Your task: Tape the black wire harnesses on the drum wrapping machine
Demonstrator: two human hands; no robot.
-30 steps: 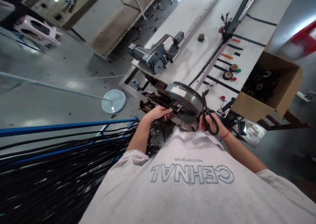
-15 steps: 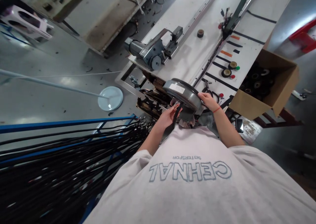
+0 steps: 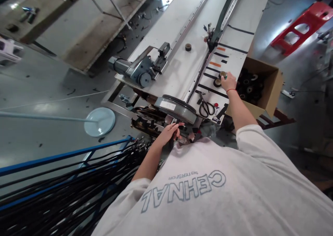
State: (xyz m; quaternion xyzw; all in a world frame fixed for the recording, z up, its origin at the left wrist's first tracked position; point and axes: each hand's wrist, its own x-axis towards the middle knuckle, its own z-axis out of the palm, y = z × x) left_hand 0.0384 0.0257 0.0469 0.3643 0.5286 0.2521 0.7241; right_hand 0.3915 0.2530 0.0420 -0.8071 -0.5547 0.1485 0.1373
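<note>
My left hand has its fingers closed around a black cable, just below the rim of a grey drum-like wheel with a white label. Much of the cable is hidden by the hand and wheel. My right hand is over the table's right side, its fingertips at a roll of tape and a green button. A second tape roll lies beside it. Whether the right fingers grip the roll or only touch there is hidden. Scissors with black handles lie near a red button.
A motor unit sits on the white table. Another tape roll stands farther back. Right of the table is a cardboard box of dark rolls. Many black cables hang from a blue rack at left.
My right hand has left the wheel's rim and moved right and away to the tape rolls. My left hand stays below the wheel with the cable. The view has shifted right.
</note>
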